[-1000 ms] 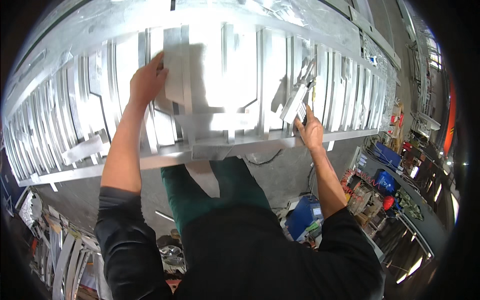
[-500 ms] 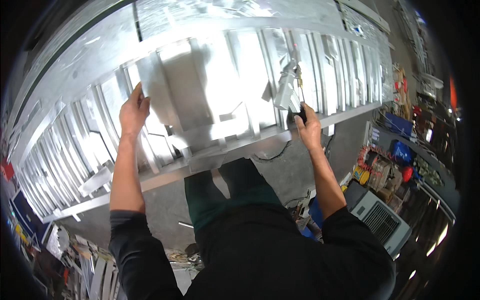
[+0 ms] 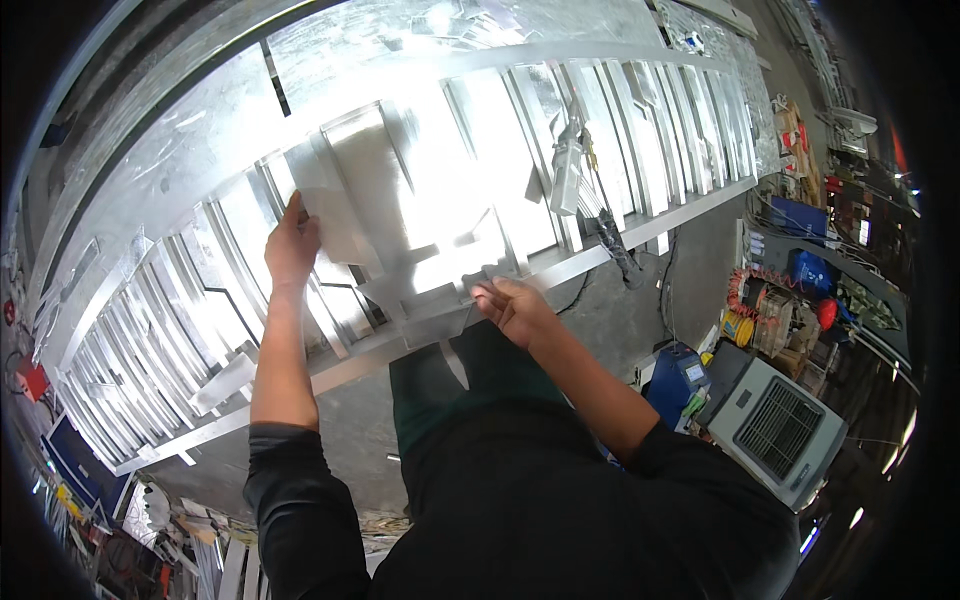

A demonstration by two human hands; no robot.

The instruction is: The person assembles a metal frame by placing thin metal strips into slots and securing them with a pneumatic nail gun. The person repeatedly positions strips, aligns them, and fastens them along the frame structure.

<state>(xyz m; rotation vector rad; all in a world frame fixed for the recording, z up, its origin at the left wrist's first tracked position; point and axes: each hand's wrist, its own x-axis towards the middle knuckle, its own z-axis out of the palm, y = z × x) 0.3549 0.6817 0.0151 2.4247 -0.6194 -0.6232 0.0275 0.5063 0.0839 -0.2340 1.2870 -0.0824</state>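
Note:
A long frame of shiny metal slats (image 3: 560,262) lies across the workbench in front of me. My left hand (image 3: 292,248) is over its left middle part, fingers pinched at the edge of a thin grey metal piece (image 3: 335,215), blurred by motion and glare. My right hand (image 3: 515,312) is at the frame's near rail, thumb and fingers closed on a grey corner (image 3: 487,278) that seems part of the same piece. Right of that hand, a hand tool with a grey body (image 3: 567,180) and a black handle (image 3: 618,250) rests on the slats, its handle jutting past the rail.
Loose metal offcuts (image 3: 470,30) lie on the bench's far side. At right on the floor stand a grey vented machine (image 3: 780,430), a blue box (image 3: 678,378) and coiled red hose (image 3: 740,290). Metal scraps (image 3: 215,555) are piled at lower left.
My right hand has let go of the tool's black handle and moved left to the near rail. My left hand has shifted slightly right and nearer, as the whole view has turned a little.

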